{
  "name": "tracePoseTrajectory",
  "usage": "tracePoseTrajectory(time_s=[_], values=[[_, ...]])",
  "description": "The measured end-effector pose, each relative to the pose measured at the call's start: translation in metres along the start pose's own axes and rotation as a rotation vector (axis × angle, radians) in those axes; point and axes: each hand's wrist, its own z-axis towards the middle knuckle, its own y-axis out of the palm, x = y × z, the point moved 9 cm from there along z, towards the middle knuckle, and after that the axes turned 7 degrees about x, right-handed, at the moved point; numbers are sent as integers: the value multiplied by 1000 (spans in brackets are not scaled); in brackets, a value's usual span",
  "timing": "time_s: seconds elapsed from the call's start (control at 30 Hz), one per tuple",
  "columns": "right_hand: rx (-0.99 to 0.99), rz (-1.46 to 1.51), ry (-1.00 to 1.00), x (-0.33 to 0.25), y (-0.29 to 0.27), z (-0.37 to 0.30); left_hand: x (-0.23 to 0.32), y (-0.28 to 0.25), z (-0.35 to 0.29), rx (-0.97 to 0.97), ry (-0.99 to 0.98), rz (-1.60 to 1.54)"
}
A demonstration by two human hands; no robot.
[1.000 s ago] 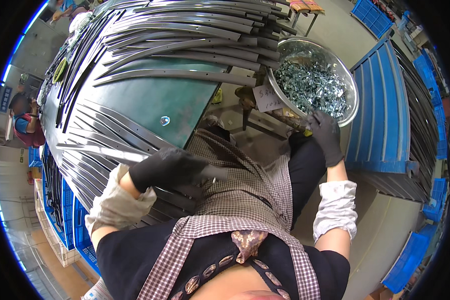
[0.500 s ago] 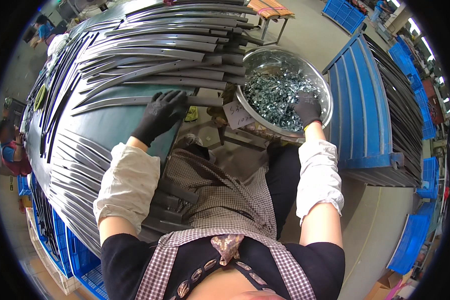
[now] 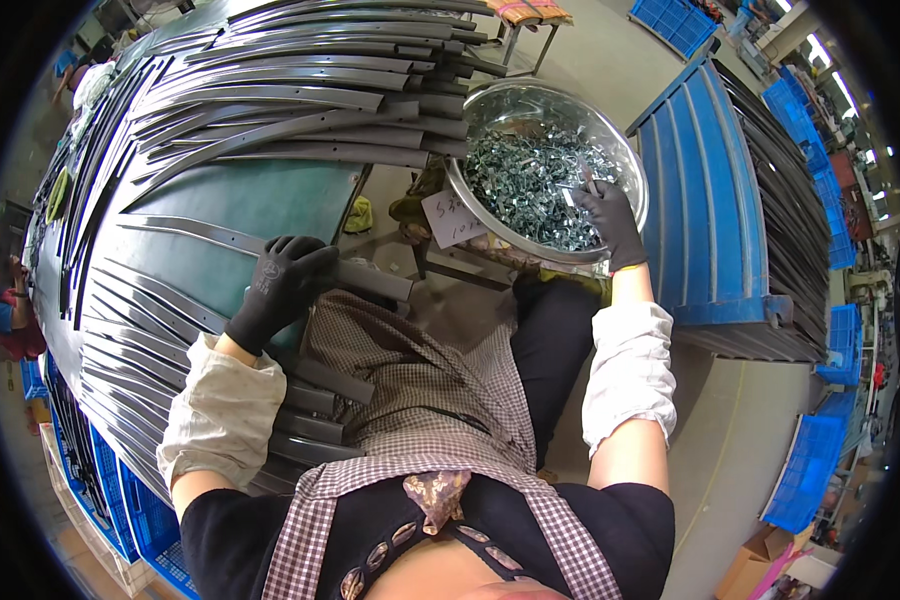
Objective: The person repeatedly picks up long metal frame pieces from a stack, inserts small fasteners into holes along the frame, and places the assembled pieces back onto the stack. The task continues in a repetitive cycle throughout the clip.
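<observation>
My left hand (image 3: 282, 285), in a black glove, is closed around a long dark curved strip (image 3: 375, 282) near its end. The strip reaches from the green tabletop (image 3: 255, 195) out past the table's edge. My right hand (image 3: 615, 225), also gloved in black, is over the right side of a round shiny metal bowl (image 3: 480, 200). The bowl holds a heap of small bent metal clips (image 3: 530, 185). Thumb and fingers of my right hand are pinched together, with a small shiny metal clip (image 3: 588, 186) at their tips.
Many dark strips (image 3: 300, 95) lie stacked at the table's far side, and more strips (image 3: 140, 370) fan out near me. A blue metal rack (image 3: 695, 200) full of strips stands to the right. A handwritten card (image 3: 450, 218) hangs by the bowl. Blue crates (image 3: 815, 470) stand farther right.
My left hand has drawn the strip nearer to me, away from the far stack. My right hand has come up out of the heap of clips, fingertips now pinched.
</observation>
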Motion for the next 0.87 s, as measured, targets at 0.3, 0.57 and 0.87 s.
tracePoseTrajectory(time_s=[0.3,0.57,0.87], values=[[-142,624,288,6,-5,-29,7,-2,-1,-21,-31,-55],[-145,608,134,-64,46,-91,48,-21,-7,-24,-68,-100],[-443,373,-511,-150,143,-269,134,14,-31,-392,-175,-599]])
